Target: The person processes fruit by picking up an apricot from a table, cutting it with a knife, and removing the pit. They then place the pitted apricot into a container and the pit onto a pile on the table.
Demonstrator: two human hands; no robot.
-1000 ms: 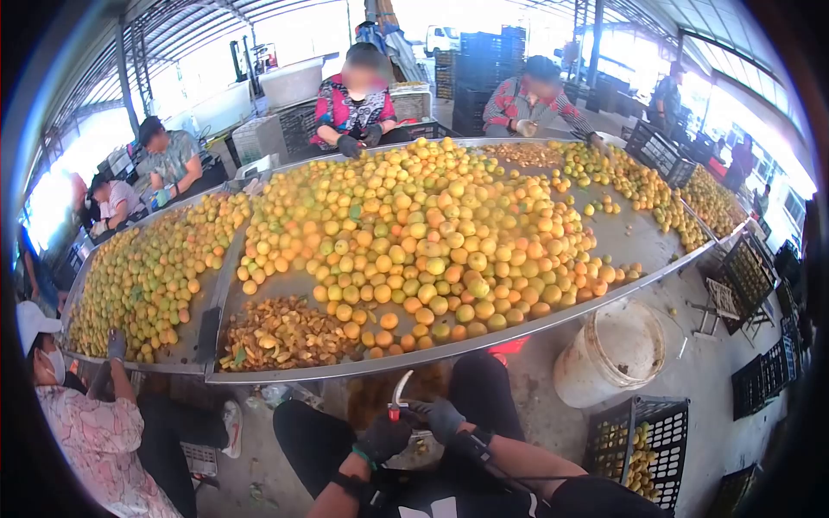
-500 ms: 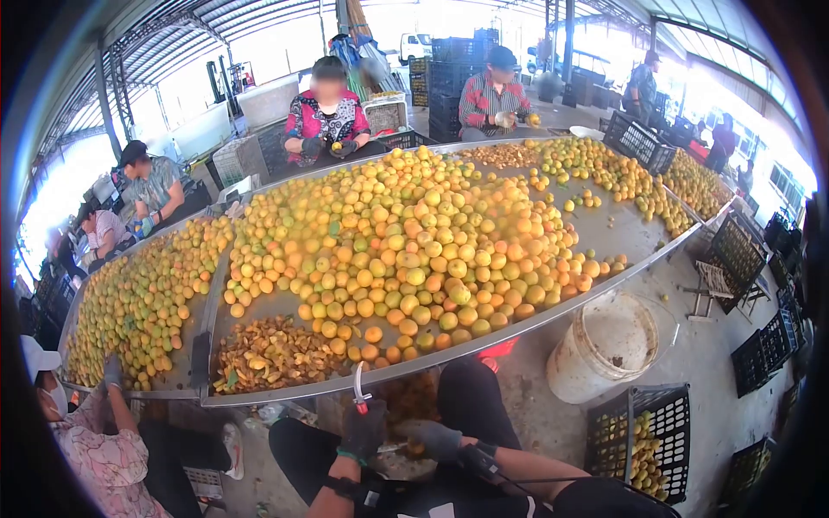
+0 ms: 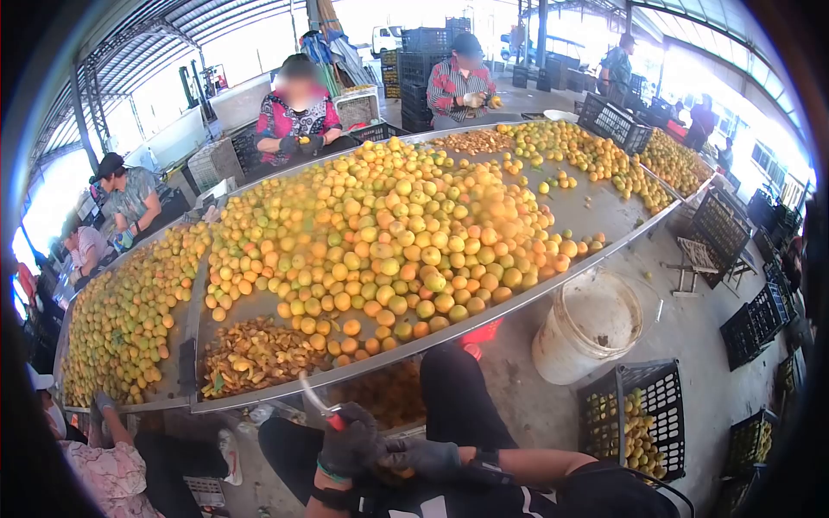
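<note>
My left hand [image 3: 350, 442], in a dark glove, is closed round the red handle of a curved-bladed knife [image 3: 316, 399]. The blade points up and left, toward the table's near edge. Beside it, my gloved right hand [image 3: 423, 457] has its fingers curled, close against or touching the left one. A bit of an orange-yellow apricot [image 3: 399, 472] shows under these fingers; most of it is hidden. Both hands are over my lap, below the metal table [image 3: 345, 373]. A big pile of apricots [image 3: 380, 233] covers the table, with a heap of cut apricot pieces [image 3: 263, 354] nearest me.
A dirty white bucket [image 3: 574, 332] stands right of my knee, with a black crate [image 3: 643, 414] of apricots nearer me. A co-worker in a pink patterned top [image 3: 108, 475] sits close on my left. Other people sit along the far side.
My hands have come together, the right one moving left against the left one. The knife blade has tilted from upright toward the left. The whole view has shifted slightly.
</note>
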